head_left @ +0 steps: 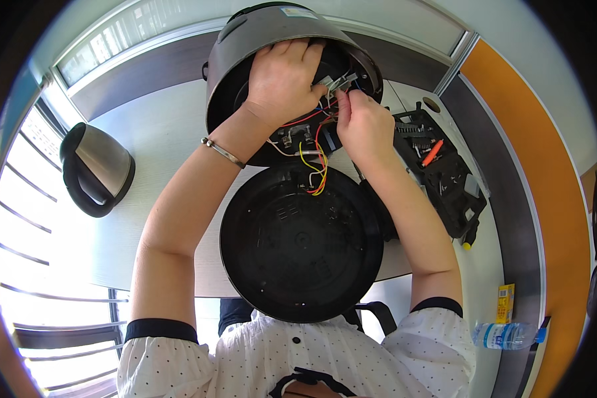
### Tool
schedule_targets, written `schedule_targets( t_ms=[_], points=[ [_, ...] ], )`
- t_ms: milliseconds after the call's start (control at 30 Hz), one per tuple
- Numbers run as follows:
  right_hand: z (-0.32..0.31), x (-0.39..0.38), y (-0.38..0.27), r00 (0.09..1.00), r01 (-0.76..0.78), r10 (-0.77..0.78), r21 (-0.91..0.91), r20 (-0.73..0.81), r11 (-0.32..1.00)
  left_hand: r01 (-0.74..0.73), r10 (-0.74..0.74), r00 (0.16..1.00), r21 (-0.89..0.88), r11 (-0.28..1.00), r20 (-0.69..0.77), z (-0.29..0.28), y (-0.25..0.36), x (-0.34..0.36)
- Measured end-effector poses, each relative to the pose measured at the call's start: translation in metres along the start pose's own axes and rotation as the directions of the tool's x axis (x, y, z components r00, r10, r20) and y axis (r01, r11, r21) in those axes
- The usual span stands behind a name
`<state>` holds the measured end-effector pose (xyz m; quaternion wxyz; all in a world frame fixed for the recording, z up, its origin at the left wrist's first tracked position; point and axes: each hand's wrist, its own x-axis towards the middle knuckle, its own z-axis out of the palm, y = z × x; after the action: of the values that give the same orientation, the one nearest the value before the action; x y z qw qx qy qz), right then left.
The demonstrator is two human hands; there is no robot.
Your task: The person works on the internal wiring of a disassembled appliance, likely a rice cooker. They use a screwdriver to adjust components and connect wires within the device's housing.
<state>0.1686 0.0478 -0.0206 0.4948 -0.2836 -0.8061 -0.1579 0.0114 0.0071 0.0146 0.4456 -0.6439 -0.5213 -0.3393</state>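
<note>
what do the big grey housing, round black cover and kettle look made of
Grey housing: satin finish, perhaps painted metal from its soft sheen, though plastic is possible.
Round black cover: probably moulded plastic, slightly glossy, with slot shapes formed into it.
Kettle: body likely brushed steel, given its silvery sheen; smooth black handle, seemingly plastic.

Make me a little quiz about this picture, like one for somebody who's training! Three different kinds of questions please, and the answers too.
1. Which wrist wears the bracelet?

2. True or false: the bottle's cap is red.

3. Where is the left hand?
A: on the kettle
B: in the opening of the grey appliance
C: on the tool case

Key:
1. The left wrist.
2. False: the bottle has a blue cap.
3. B.
</note>
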Motion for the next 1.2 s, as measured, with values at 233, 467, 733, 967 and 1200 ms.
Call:
schedule_targets(
  t_ms=[233, 467, 733, 967, 1200],
  points=[
    [0.009, -0.004, 0.005, 0.905, -0.424, 0.353, 0.462, 0.237, 0.779, 0.01, -0.01, 1.0, -0.036, 0.999, 0.0, 0.002, 0.001, -0.001],
    [-0.013, 0.006, -0.008, 0.554, -0.81, 0.412, 0.582, 0.724, 0.068, 0.034, -0.034, 0.999, -0.079, 0.996, 0.007, 0.002, 0.0, -0.002],
    [-0.013, 0.009, -0.001, 0.465, -0.812, 0.32, 0.541, 0.826, -0.219, 0.044, -0.043, 0.999, -0.065, 0.997, 0.022, 0.002, 0.001, -0.001],
    [-0.017, 0.006, -0.003, 0.459, -0.828, 0.312, 0.527, 0.832, -0.189, 0.036, -0.036, 0.999, -0.034, 0.999, 0.009, 0.002, 0.0, -0.001],
    [-0.019, 0.007, 0.002, 0.437, -0.844, 0.331, 0.508, 0.837, -0.171, 0.037, -0.037, 0.999, -0.016, 0.999, -0.001, 0.003, -0.001, -0.001]
  ],
)
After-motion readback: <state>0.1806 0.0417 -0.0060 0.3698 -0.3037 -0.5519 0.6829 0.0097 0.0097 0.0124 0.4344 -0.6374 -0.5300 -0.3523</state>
